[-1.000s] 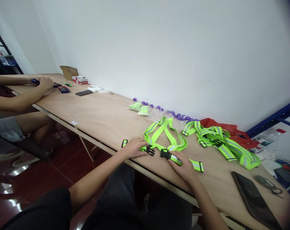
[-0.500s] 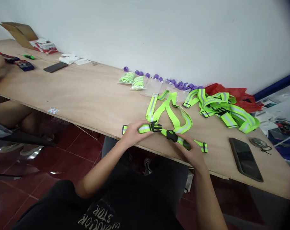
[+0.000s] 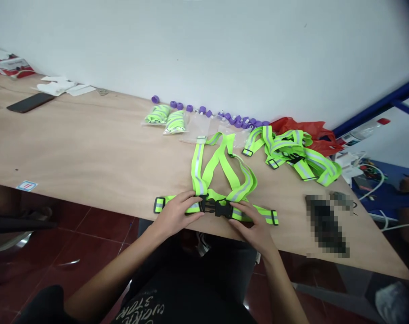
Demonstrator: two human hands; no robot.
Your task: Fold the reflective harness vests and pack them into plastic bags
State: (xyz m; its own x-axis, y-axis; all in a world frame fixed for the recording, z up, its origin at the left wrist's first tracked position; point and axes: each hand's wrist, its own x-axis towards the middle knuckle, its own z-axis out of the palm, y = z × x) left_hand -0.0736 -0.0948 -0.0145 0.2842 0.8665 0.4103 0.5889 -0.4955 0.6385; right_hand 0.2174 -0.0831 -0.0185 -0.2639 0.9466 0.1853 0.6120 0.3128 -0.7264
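Note:
A neon-green reflective harness [image 3: 199, 166] with silver stripes lies spread at the table's front edge. My left hand [image 3: 177, 213] pinches the pronged half of its black side-release buckle [image 3: 209, 206] and the strap behind it. The socket half [image 3: 223, 208] is gripped between the thumb and fingers of my right hand [image 3: 253, 225]. Both halves face each other in line, with the prong tips at the socket's mouth; whether they are locked I cannot tell. Black slide adjusters [image 3: 159, 205] show on the belt at either end.
Two bagged green straps [image 3: 175, 123], clear plastic bags [image 3: 194, 127] and several purple rolls [image 3: 238, 122] lie along the wall. Right of the harness is a heap of green straps [image 3: 292, 148] by a red bag [image 3: 321, 132]. A pixelated dark object [image 3: 327, 225] lies at right, a black phone [image 3: 30, 103] far left.
The two buckle halves have come together from a visible gap. My left hand moved toward the right one, and the camera view has turned to the right.

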